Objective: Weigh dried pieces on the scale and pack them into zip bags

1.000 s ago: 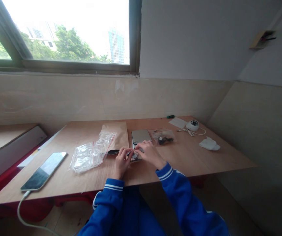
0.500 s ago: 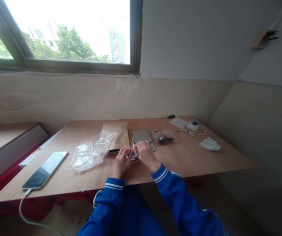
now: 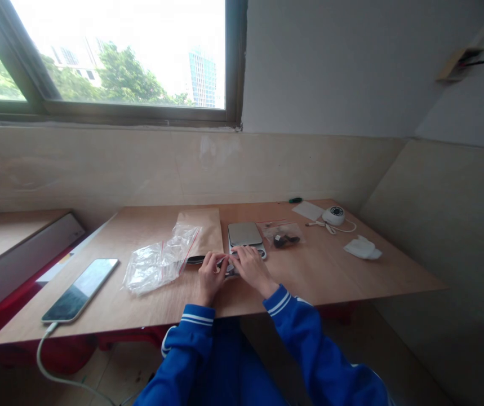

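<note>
My left hand (image 3: 212,276) and my right hand (image 3: 251,267) meet near the table's front edge, fingertips pinched close together. Between and below them shows a small clear plastic bag (image 3: 232,270) with dark and white bits inside. Both hands grip its top edge, though the fingers hide most of it. Just beyond my right hand stands a kitchen scale (image 3: 245,234) with a metal top, its front partly covered by the fingers. Left of my left hand lie a brown paper envelope (image 3: 205,228) and crumpled clear zip bags (image 3: 149,268).
A charging phone (image 3: 79,293) lies at the left of the wooden table (image 3: 318,276). Right of the scale is a zip bag with black parts (image 3: 284,239). Farther right are a white dome camera (image 3: 333,215) with cables, a white crumpled wrapper (image 3: 362,248) and a green-handled tool (image 3: 295,200).
The fingertips have come a little closer together over the small bag, covering more of it. The whole view has shifted slightly; the other things on the table stay put.
</note>
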Tool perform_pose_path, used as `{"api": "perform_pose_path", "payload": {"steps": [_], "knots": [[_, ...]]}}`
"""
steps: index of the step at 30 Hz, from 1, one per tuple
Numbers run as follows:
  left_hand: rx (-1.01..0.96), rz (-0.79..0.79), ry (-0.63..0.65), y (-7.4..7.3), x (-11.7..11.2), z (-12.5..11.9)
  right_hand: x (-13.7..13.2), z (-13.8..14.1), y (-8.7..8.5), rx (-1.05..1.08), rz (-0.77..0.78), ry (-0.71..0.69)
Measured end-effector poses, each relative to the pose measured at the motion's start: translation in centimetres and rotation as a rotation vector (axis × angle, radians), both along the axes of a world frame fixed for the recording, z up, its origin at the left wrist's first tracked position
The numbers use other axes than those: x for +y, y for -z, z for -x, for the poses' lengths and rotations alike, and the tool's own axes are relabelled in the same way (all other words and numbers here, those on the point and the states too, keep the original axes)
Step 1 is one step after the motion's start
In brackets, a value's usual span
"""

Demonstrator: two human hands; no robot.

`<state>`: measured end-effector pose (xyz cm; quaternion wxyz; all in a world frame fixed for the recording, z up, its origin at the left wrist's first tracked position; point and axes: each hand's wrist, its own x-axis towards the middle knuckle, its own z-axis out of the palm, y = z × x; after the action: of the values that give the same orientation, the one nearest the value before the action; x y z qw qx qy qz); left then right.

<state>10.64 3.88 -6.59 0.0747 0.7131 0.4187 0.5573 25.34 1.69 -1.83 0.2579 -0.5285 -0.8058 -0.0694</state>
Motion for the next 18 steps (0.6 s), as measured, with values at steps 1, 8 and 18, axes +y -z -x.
{"api": "perform_pose_path", "payload": {"steps": [1,8,18], "knots": [[0.002,0.000,-0.008,0.0,0.0,0.0,0.0,-0.3,0.1,-0.006,0.004,0.000],[0.016,0.012,0.022,0.0,0.1,0.0,0.0,-1.5,0.2,0.018,0.047,-0.026],[-0.015,0.116,0.148,-0.2,0.1,0.1,-0.2,-1.8,-0.1,0.001,0.056,0.015]]}}
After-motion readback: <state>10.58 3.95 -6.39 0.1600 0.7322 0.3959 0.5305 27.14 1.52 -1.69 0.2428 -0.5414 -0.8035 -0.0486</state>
